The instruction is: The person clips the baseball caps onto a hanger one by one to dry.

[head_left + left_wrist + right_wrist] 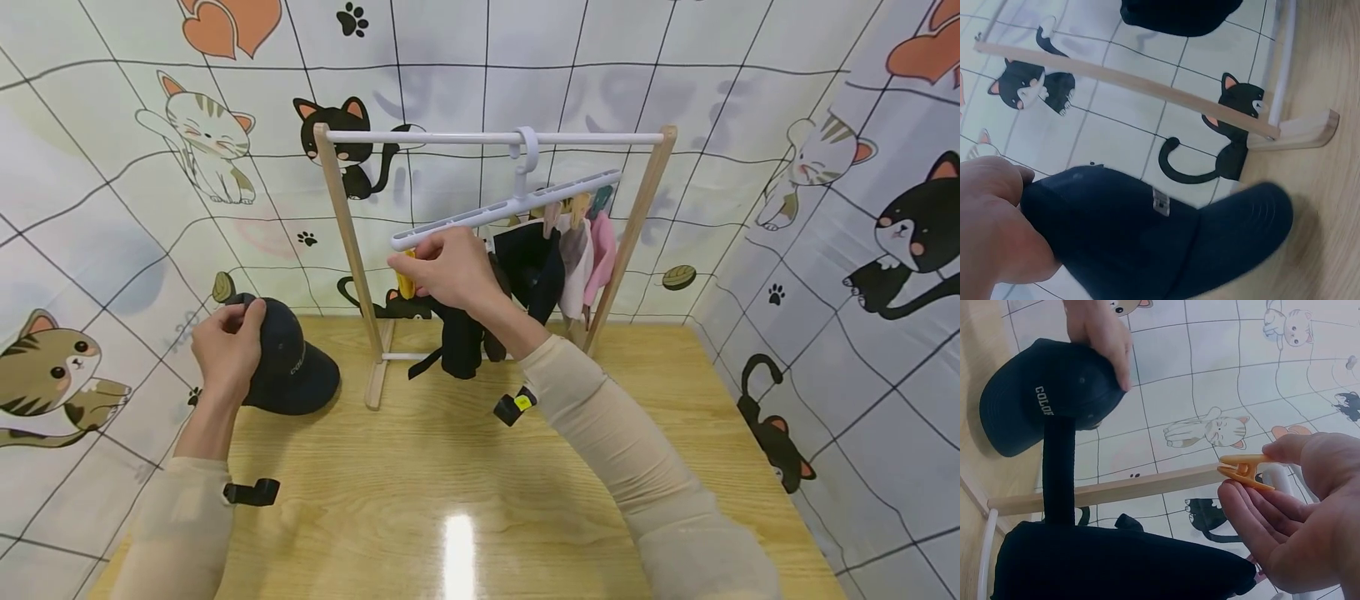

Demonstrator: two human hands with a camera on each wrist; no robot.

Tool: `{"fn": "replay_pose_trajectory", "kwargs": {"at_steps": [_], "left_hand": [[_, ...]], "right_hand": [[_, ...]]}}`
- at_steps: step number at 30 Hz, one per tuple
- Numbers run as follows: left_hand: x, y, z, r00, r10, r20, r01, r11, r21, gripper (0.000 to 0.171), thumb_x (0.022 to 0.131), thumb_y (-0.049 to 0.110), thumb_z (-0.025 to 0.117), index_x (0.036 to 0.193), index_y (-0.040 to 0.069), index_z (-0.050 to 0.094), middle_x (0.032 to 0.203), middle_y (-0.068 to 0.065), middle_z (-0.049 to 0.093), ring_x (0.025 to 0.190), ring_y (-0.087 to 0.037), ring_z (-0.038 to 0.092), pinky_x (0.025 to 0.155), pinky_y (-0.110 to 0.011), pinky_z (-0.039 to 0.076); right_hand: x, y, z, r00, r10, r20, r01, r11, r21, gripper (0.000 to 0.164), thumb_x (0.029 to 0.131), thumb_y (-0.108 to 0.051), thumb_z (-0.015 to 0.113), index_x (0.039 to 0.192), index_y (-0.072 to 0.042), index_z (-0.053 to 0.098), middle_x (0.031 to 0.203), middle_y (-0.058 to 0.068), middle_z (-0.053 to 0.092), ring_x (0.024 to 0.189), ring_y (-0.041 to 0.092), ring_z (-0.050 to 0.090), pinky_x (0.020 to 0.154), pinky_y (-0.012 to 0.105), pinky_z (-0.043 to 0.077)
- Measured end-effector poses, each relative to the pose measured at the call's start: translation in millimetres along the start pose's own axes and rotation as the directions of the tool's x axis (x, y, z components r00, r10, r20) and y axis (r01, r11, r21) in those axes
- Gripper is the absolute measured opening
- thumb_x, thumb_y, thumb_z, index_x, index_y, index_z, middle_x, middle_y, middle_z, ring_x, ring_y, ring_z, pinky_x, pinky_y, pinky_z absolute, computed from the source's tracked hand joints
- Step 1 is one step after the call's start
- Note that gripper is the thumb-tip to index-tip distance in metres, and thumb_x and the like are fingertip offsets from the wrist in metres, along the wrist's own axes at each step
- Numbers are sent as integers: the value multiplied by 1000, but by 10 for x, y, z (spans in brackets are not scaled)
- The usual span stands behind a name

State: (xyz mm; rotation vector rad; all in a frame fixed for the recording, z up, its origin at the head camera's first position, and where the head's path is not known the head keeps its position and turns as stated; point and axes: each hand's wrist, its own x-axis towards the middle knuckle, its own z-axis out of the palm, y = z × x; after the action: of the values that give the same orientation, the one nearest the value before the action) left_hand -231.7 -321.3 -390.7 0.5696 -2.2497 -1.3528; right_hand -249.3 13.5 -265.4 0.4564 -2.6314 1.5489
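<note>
My left hand (227,348) grips a dark navy baseball cap (281,354) by its crown, left of a small wooden drying rack. Pale lettering shows on the cap (1079,381) in the right wrist view. Between thumb and fingers my right hand (461,271) pinches a yellow clothespin (1244,470), just under the lower left end of a white hanger (480,215). The hanger slopes down to the left from the rack's rail. Whether the clothespin is attached to it is hard to tell. Cap and clothespin are apart.
Dark clothing (461,337), a white garment (573,258) and a pink garment (602,250) hang from the hanger by clothespins. The rack's wooden left post (348,237) stands between the cap and the clothes. Cat-printed sheeting (750,125) surrounds the wooden table (390,500).
</note>
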Motion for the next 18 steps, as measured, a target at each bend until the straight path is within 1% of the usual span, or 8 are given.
{"fn": "replay_pose_trajectory", "kwargs": {"at_steps": [2,4,9,11,15,18], "left_hand": [[-41,41,-19,1000,8,19,-7,1000,-21,47,97,58,62,115,15,69,89,15,54,83,-3,53,76,-20,44],[-85,84,-36,999,24,35,-23,999,-39,46,97,58,62,115,16,69,91,15,55,84,-3,54,77,-20,44],[-244,227,-48,993,108,53,-104,992,-70,45,96,52,67,119,14,71,91,17,60,83,-1,59,74,-12,47],[-316,285,-47,988,141,62,-136,988,-79,44,97,48,69,121,12,72,91,17,61,83,0,61,74,-10,48],[-436,379,-53,981,172,93,-164,982,-92,46,97,45,70,126,10,71,94,19,63,85,4,63,75,-7,50],[-523,446,-50,973,209,99,-199,975,-99,44,97,43,71,125,10,72,95,19,65,85,4,65,77,-6,51]], "right_hand": [[2,7,-2,1000,-5,-5,5,1000,-14,31,90,-45,79,84,-15,76,84,2,74,72,22,76,62,28,58],[5,19,-4,1000,-6,-11,6,1000,-18,31,90,-46,79,83,-16,76,81,1,74,72,22,75,63,29,58],[9,39,-18,1000,-2,-16,2,1000,-16,31,90,-47,78,83,-17,77,81,0,74,69,17,73,65,29,61],[5,35,-25,1000,1,-13,-2,1000,-21,31,91,-48,77,83,-18,78,80,0,74,68,17,72,63,29,59],[0,31,-31,1000,7,-14,-8,999,-36,32,91,-49,76,84,-18,79,79,1,73,67,17,70,58,28,54],[-4,36,-33,1000,9,-18,-9,999,-45,31,92,-49,76,84,-19,79,76,2,73,67,17,69,56,28,51]]}}
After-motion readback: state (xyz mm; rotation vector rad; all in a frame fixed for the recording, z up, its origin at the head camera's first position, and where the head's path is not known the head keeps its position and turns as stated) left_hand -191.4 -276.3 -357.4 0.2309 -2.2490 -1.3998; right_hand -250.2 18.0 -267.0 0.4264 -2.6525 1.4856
